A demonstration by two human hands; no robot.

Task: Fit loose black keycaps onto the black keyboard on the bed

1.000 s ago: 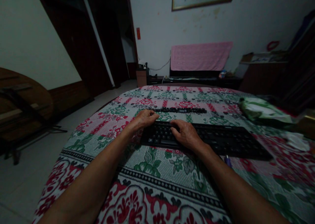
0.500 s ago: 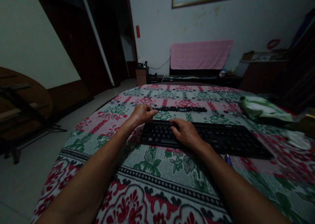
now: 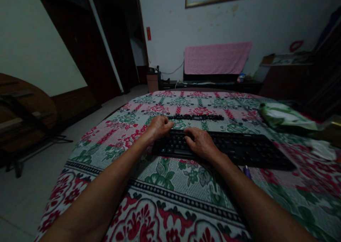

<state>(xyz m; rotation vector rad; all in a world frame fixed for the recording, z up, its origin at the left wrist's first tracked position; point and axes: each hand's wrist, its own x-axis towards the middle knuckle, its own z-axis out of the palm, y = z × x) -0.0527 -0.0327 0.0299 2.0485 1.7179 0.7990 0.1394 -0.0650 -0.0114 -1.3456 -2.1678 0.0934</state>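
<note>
A black computer keyboard [image 3: 239, 148] lies flat on the flowered tablecloth, with bare patches between some of its keys hard to make out in the dim light. My left hand [image 3: 160, 127] is over the keyboard's far left corner. Its fingers are curled and pinched together; anything between them is hidden. Across the middle of the keyboard rests my right hand [image 3: 200, 142], thumb over the keys and fingers bent toward the far edge, gripping it. Beyond the keyboard runs a row of small black pieces that look like loose keycaps [image 3: 197, 117].
A purple pen-like object [image 3: 247, 171] lies by my right forearm. To the right are a green and white tissue pack [image 3: 286, 117] and a crumpled white tissue [image 3: 323, 150]. The tablecloth [image 3: 160, 178] covers a round-edged table. A pink cloth [image 3: 217, 59] drapes a screen at the wall.
My left hand has moved from beside the row of small black pieces toward me and slightly right, over the keyboard's left end. My right hand has stayed in place.
</note>
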